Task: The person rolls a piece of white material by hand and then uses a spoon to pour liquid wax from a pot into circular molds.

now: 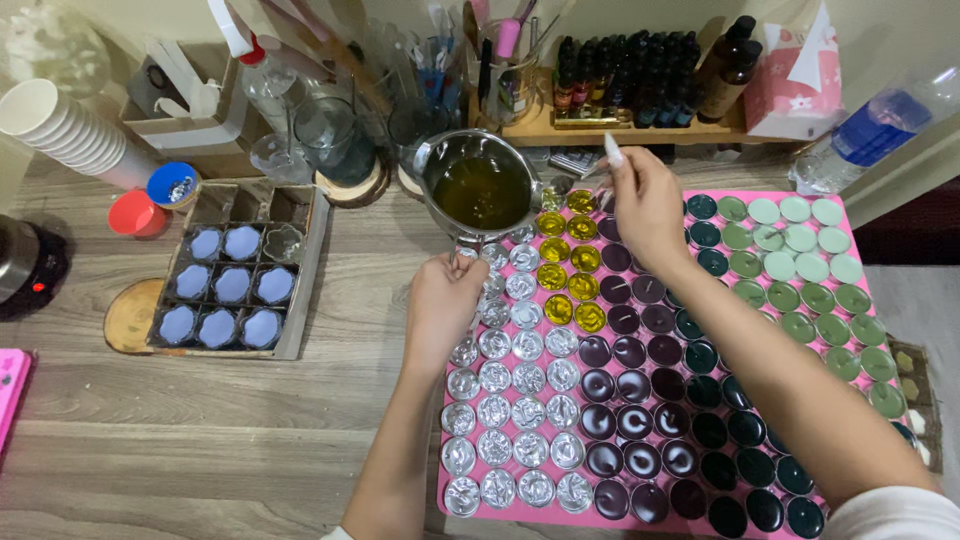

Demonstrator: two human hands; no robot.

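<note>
Pitcher (480,185) of yellow wax tilts just beyond left hand (443,300), which grips its handle.

Shiny metal, glossy wax, matt wood

The pot (478,185) is polished metal holding glossy yellow liquid; the empty cups (512,405) are crinkled bright foil on a smooth pink mat (862,262). Filled cups (640,420) gleam wet. The tabletop (200,430) is matt grained wood.

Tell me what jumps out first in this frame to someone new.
The pink mat at right, packed with rows of small round cups: empty silver, yellow, dark purple, green. Above its top-left corner the left hand holds a steel pouring pot of yellow-brown liquid, while the right hand pinches a thin white stick.
</note>
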